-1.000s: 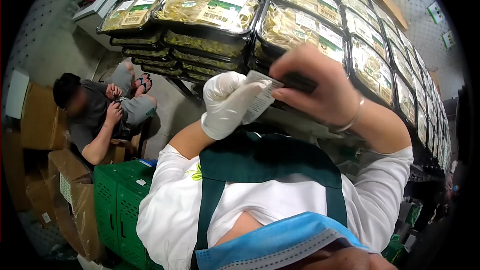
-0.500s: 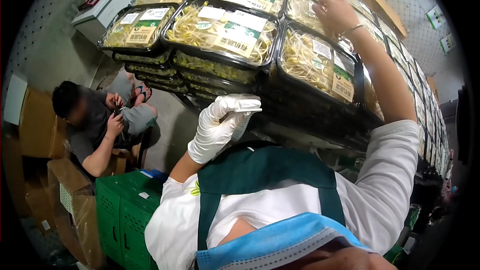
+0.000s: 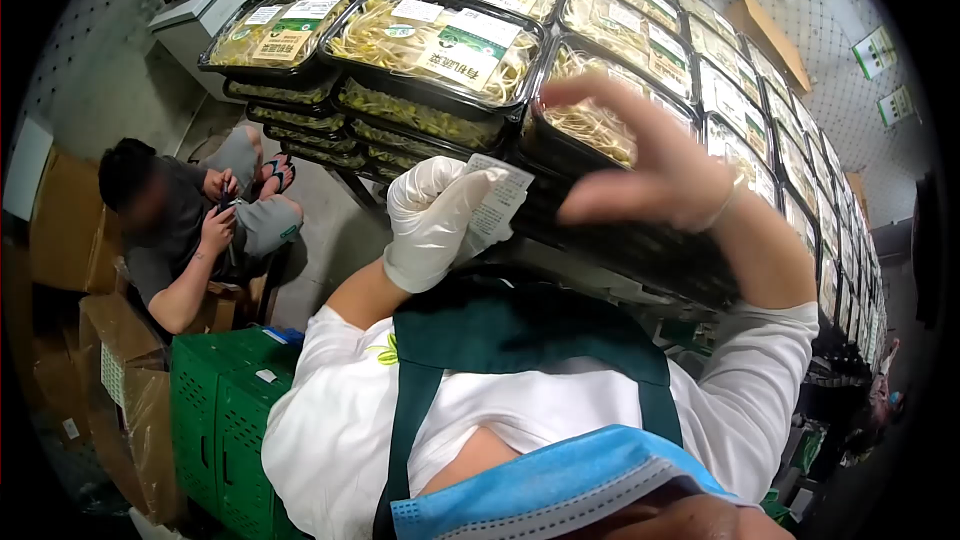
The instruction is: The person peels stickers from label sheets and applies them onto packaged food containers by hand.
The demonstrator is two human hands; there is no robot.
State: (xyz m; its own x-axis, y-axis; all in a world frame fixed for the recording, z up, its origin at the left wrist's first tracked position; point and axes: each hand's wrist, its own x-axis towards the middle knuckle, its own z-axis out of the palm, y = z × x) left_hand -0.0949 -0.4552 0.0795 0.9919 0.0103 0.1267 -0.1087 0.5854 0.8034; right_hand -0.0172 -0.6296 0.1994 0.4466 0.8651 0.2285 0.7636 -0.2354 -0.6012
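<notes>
Packs (image 3: 435,40) stand stacked ahead, a seated person (image 3: 178,215) to the left.

Dark green apron (image 3: 530,335), white sleeves (image 3: 745,365)

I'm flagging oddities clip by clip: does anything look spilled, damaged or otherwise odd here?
One mismatch: the left hand, holding printed paper, wears a white glove, while the right hand is bare. I see no spill or damage among the sprout packs, though the right hand partly covers one.
</notes>
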